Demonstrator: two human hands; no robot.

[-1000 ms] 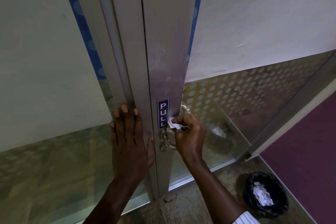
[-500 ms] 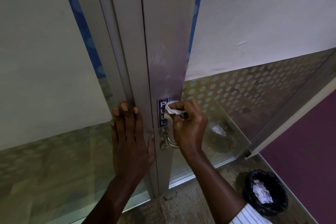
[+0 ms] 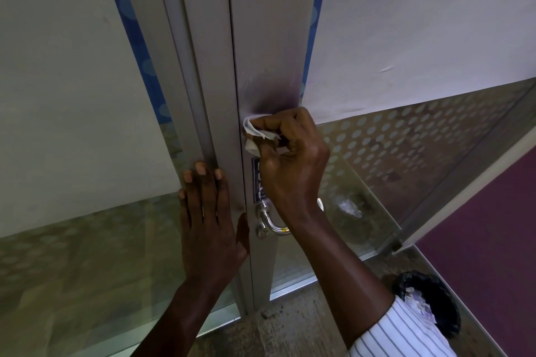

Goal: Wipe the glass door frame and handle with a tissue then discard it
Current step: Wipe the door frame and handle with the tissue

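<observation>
1. The glass [image 3: 72, 95] fills both sides of the view: frosted panels above, a dotted band lower down, and a blue strip along each edge next to the metal.
2. The frame [image 3: 266, 38] is a grey metal upright with its long axis running vertically through the middle of the view, from the top edge down to the floor [image 3: 290, 327].
3. The bin [image 3: 435, 307] stands on the floor at lower right, lined in black with crumpled white paper inside, well apart from the door.
4. The left hand [image 3: 208, 226] lies flat and open on the frame's left section, fingers spread and pointing up, holding nothing.
5. The right hand [image 3: 293, 159] is curled closed around the tissue, pressing it to the frame above the handle; a striped sleeve [image 3: 400, 333] shows at its forearm.
6. The handle [image 3: 271, 220] is a shiny curved metal loop fixed low on the frame, just below the right wrist, which hides its upper part.
7. The sign [image 3: 256, 180] is a small dark blue plate set vertically on the frame. The right hand covers most of it, so its white lettering cannot be read.
8. The tissue [image 3: 255, 133] is white and crumpled, pinched between the right thumb and fingers, touching the frame just above the sign, with its loose end pointing left.
</observation>
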